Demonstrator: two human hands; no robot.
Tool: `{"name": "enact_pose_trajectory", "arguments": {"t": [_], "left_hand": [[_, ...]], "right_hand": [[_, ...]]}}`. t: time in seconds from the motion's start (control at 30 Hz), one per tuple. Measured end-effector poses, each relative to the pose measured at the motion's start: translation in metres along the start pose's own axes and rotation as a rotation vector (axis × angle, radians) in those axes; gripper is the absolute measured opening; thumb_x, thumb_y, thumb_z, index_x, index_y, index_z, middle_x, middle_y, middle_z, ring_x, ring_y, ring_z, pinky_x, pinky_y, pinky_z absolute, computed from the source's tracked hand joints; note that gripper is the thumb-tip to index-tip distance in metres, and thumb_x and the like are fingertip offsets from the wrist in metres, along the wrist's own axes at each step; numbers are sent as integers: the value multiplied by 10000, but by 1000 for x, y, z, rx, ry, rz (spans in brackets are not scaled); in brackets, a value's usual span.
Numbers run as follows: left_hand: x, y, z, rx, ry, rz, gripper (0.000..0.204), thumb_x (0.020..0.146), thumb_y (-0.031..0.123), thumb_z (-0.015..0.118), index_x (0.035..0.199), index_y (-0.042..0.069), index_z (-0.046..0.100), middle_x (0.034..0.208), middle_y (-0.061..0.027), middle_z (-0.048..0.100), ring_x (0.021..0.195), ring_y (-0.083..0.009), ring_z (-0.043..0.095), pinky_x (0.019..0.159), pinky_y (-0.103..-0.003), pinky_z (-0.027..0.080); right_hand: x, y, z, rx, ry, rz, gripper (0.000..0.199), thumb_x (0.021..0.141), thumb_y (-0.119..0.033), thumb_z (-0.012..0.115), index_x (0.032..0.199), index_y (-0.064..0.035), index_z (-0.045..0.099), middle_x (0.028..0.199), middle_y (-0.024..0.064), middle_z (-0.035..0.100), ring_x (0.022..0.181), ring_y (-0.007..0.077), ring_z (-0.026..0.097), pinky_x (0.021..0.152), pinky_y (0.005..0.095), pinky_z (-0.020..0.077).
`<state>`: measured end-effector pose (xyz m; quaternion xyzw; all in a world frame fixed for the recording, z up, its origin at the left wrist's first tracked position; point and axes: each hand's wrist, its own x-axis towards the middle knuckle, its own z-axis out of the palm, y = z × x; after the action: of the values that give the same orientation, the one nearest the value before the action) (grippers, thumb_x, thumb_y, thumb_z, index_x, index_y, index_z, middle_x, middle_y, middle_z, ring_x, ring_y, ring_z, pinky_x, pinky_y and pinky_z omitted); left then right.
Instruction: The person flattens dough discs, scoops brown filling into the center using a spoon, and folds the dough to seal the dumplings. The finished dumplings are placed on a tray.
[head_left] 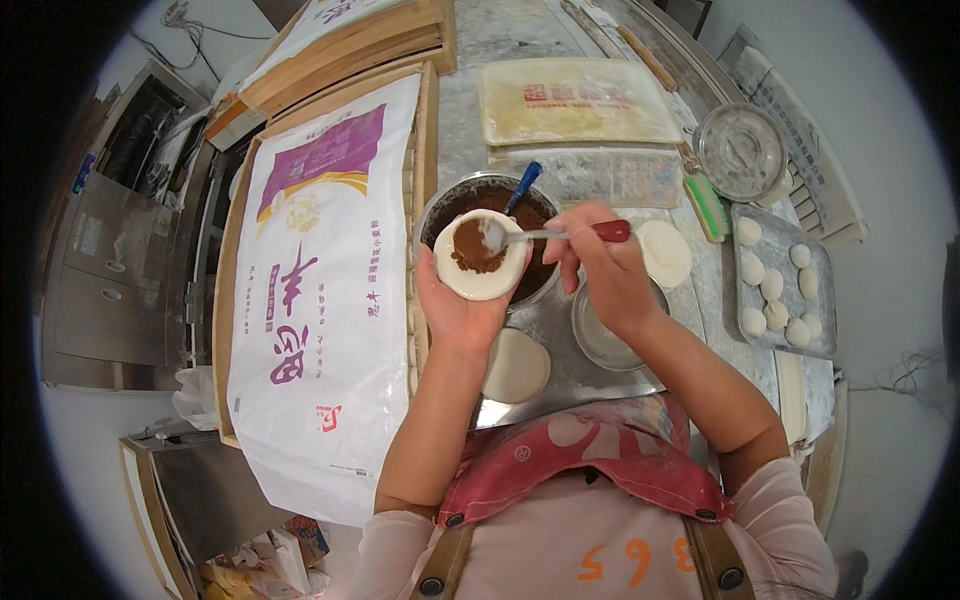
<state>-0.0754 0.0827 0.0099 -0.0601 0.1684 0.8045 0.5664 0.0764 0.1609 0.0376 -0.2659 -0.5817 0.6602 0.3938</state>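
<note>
A round dough disc (482, 284) lies in my left hand (460, 315), its fingers curled round the edge from below. Brown powdery filling (473, 246) sits in the middle of the disc. My right hand (605, 262) grips a spoon (612, 231) by its red handle, and the metal bowl of the spoon touches the filling. Beneath both hands stands a steel bowl (430, 222) of dark brown filling, with a blue-handled utensil (523, 186) leaning in it. Another flat dough disc (517, 366) rests just below my left wrist, and one more disc (665, 253) lies right of my right hand.
A metal tray (745, 215) at the right holds several dough balls. Left is a wooden crate (425, 150) covered by a printed white sack (330, 260). Behind the bowl lies a yellowish slab-like package (580, 85). A green brush (708, 208), a round metal lid (742, 150) and a metal dish (610, 345) stand nearby.
</note>
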Motion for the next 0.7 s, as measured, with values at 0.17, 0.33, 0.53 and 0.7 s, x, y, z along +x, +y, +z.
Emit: {"name": "enact_pose_trajectory", "arguments": {"t": [0.17, 0.33, 0.53, 0.7], "left_hand": [[-4, 0, 1, 65, 47, 23, 619, 1032, 518, 234, 1378, 58, 460, 1383, -173, 505, 1293, -372, 477, 1068, -607, 398], [-5, 14, -6, 43, -92, 70, 655, 1023, 523, 236, 1442, 46, 397, 1455, -202, 442, 1352, -405, 413, 1120, -626, 323], [3, 57, -14, 72, 83, 343, 654, 1022, 510, 256, 1427, 15, 396, 1453, -236, 429, 1353, -446, 397, 1090, -662, 348], [9, 74, -22, 36, 78, 357, 664, 1017, 522, 277, 1443, 21, 374, 1473, -236, 402, 1360, -449, 387, 1102, -657, 332]], "right_hand": [[-3, 8, 3, -76, -28, -4, 195, 1009, -189, 497, 998, -27, 604, 769, 56, 647, 514, 85, 515, 472, 224, 418], [-1, -3, 7, 56, 21, -141, 241, 1006, -225, 481, 1003, -18, 604, 787, 58, 638, 551, 94, 528, 513, 241, 437], [15, 9, -4, -135, 49, 77, 202, 960, -199, 505, 973, -50, 640, 785, 54, 623, 590, 107, 536, 573, 259, 456], [28, 57, 10, -755, -204, -502, 140, 906, -144, 550, 937, -53, 652, 883, 155, 688, 818, 374, 648, 686, 456, 500]]}}
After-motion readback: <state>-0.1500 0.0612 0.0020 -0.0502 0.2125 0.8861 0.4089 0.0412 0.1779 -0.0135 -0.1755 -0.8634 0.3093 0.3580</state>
